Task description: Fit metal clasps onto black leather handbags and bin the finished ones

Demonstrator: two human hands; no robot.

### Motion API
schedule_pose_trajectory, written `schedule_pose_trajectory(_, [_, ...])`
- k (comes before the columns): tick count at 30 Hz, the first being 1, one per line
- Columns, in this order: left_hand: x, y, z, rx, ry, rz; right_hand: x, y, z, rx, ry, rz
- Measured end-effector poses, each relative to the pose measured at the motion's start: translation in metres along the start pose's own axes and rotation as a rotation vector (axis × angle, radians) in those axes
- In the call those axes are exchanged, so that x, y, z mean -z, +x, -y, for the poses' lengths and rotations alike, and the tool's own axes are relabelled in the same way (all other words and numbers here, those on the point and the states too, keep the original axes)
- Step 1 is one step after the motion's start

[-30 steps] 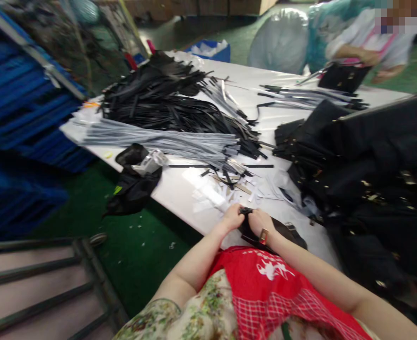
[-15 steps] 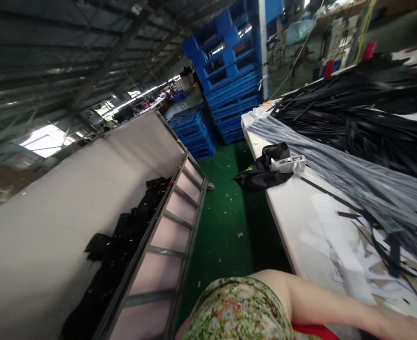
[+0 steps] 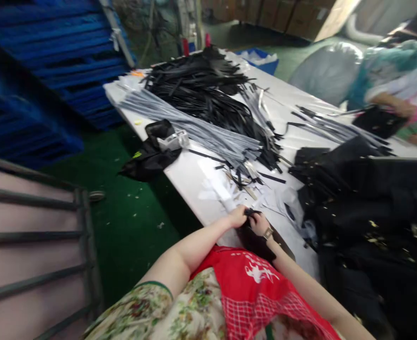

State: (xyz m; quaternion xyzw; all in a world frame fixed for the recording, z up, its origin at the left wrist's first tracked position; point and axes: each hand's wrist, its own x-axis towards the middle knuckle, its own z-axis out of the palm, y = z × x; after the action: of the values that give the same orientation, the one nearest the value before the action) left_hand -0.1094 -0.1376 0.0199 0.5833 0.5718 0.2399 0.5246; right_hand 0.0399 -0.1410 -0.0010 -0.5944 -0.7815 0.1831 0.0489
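Note:
My left hand (image 3: 238, 216) and my right hand (image 3: 259, 225) are close together over the table's near edge. Both are closed on the top edge of a black bag (image 3: 257, 240), which hangs down against my red apron. A watch sits on my right wrist. The fingers are small and slightly blurred, so the exact grip does not show. Just beyond my hands lie white paper scraps (image 3: 217, 182) and cut black strips. A large pile of black bags (image 3: 364, 212) with gold-coloured fittings rises to my right.
Black straps (image 3: 201, 89) and a plastic-wrapped bundle (image 3: 194, 127) cover the white table (image 3: 183, 182). A tape dispenser (image 3: 175, 140) rests on black cloth at the left edge. A metal-framed cart (image 3: 31, 236) and blue pallets (image 3: 63, 61) stand left. A co-worker's hand (image 3: 399, 106) holds a black piece at right.
My view has swung right, from the aisle and cart to the table. Both hands now show together on the black bag; before, only one arm reached out at the lower right.

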Motion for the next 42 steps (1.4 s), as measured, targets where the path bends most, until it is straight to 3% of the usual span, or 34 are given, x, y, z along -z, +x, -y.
schedule_pose_trajectory(3, [-0.011, 0.023, 0.017, -0.017, 0.018, 0.096, 0.0, -0.006, -0.017, -0.147, -0.036, 0.003])
schedule_pose_trajectory(6, [-0.012, 0.024, 0.024, -0.017, 0.04, 0.119, -0.004, -0.001, -0.012, -0.153, -0.029, 0.038])
schedule_pose_trajectory(11, [-0.008, 0.019, 0.024, -0.012, 0.074, 0.113, 0.0, 0.001, -0.004, -0.096, 0.0, 0.1])
schedule_pose_trajectory(17, [-0.007, 0.023, 0.026, -0.004, 0.085, 0.105, 0.0, 0.001, 0.001, -0.207, 0.0, 0.081])
schedule_pose_trajectory(23, [-0.01, 0.021, 0.024, 0.001, 0.105, 0.114, 0.005, 0.0, 0.008, -0.167, -0.041, 0.077])
schedule_pose_trajectory(31, [-0.013, 0.023, 0.019, 0.001, 0.124, 0.101, 0.0, 0.0, -0.003, -0.29, -0.102, 0.049])
schedule_pose_trajectory(42, [-0.016, 0.017, 0.018, 0.019, 0.12, 0.134, -0.004, -0.007, -0.003, -0.134, -0.13, 0.184])
